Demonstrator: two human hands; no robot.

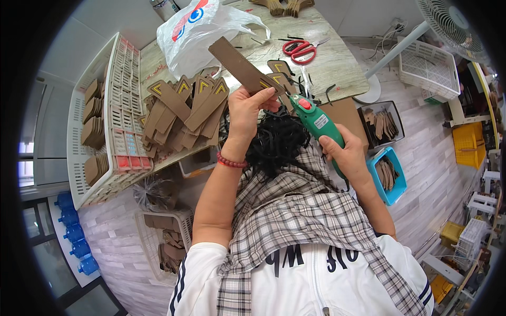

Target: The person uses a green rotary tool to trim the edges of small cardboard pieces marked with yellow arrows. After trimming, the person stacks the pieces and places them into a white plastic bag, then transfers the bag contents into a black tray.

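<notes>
Holding a long, flat, brown strip [237, 64] with a yellow mark near its lower end, clamped the left fingers [265, 96] on that end, thumb on top, and wrapped the right hand [348, 155] around a green handheld power tool [322, 124] with a red button. Risked, most likely, a nick to the left fingers or a gouge in the strip through any slip of the tool's metal head, poised just beside both. Perhaps also risked snagging the tangled, thin black strips [276, 145] heaped at the lap by dipping the tool. Could not tell contact from a narrow gap between head and strip. Angled the strip up and leftward from the left fingers, with its longer part free above the pale, grained table [340, 66].
</notes>
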